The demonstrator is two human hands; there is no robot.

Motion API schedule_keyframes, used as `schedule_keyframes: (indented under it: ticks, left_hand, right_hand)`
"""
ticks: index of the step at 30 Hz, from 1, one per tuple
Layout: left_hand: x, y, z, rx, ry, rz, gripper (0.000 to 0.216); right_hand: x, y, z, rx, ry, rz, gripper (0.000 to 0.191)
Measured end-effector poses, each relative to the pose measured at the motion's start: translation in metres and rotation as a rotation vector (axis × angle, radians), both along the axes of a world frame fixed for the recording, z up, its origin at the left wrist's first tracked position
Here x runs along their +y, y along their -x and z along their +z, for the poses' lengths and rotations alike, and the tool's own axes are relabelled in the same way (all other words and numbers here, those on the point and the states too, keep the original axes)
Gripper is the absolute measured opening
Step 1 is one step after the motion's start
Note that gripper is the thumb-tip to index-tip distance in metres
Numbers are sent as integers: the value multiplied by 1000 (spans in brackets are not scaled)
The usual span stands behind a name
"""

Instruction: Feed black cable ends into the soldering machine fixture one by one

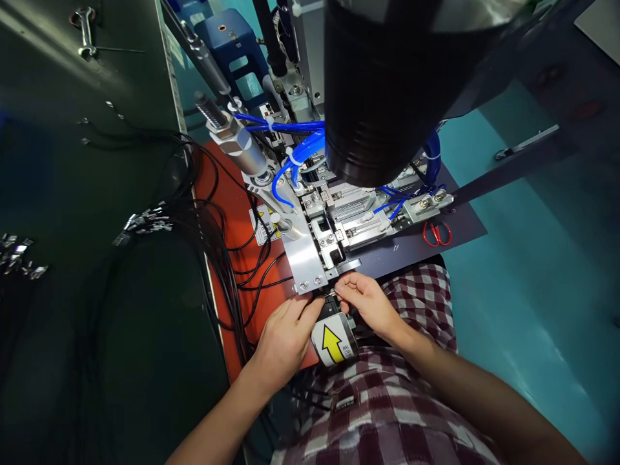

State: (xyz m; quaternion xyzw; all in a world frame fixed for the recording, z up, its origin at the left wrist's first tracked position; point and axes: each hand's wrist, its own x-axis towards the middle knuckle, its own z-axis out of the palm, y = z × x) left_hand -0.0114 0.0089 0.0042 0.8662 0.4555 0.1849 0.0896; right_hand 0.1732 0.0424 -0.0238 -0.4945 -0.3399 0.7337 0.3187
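Note:
Both my hands meet at the near edge of a metal machine fixture (305,258). My left hand (285,339) lies over the edge just below the silver plate, thumb and fingers closed together; what they hold is hidden. My right hand (371,307) is closed in a pinch beside the small black block of the fixture, and the small piece at its fingertips is too small to name. Below the fingertips sits a round part with a yellow arrow label (333,341). Black cables (227,278) run across the red mat (271,294) left of my left hand.
A large black cylinder (382,97) hangs above the fixture, with blue air tubes (305,148) around it. Red-handled scissors (436,234) lie at right. On the dark table at left are a wrench (86,32), cable ends with metal connectors (145,219) and loose metal pieces (19,255).

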Motion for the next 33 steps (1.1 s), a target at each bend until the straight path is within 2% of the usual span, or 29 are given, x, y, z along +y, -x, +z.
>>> schedule_keyframes:
  ticks: [11,16,21,25,28,33]
  left_hand:
    - [0,0,0,-24,46,19,33]
    - [-12,-5,7,146,24,101,35]
    - [-19,-24,14,181,213,159,42]
    - [-19,-29,5,118,180,241,40]
    - [-21,-28,-3,66,133,276,37]
    - [-23,-25,-9,-15,99,271,37]
  right_hand:
    - [0,2,0,17,3,-22,28]
    - [1,1,0,109,87,-14,27]
    - [4,-2,-1,69,31,31,33]
    - [3,-3,-6,-21,-73,37,41]
    - [0,-1,-10,-109,-203,51,37]
    - [-11,9,-18,-137,-280,-54,30]
